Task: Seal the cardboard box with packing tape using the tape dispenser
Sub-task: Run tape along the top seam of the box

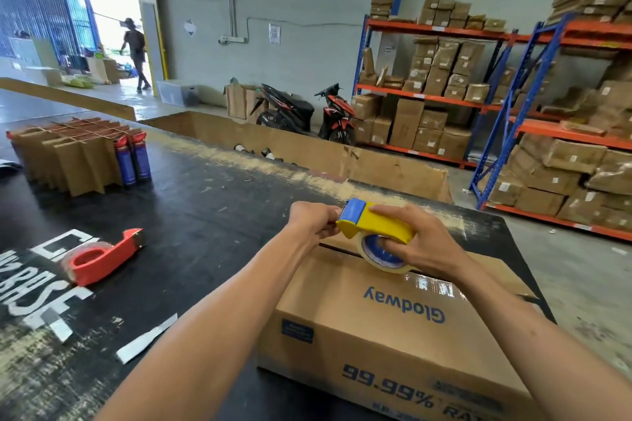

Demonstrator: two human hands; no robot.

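A brown cardboard box with blue "Glodway" print lies on the black table, flaps closed, a shiny strip of clear tape along its top near the far right. Above its far edge I hold a yellow and blue tape dispenser with a roll of clear tape in it. My right hand grips the dispenser's yellow body and the roll. My left hand pinches at the dispenser's blue front end, where the tape end is hidden by my fingers.
A red tape dispenser lies on the black table to the left. Cardboard dividers with blue spray cans stand at the far left. A large open carton borders the table's far side. Shelves of boxes stand beyond, with two motorbikes and a distant person.
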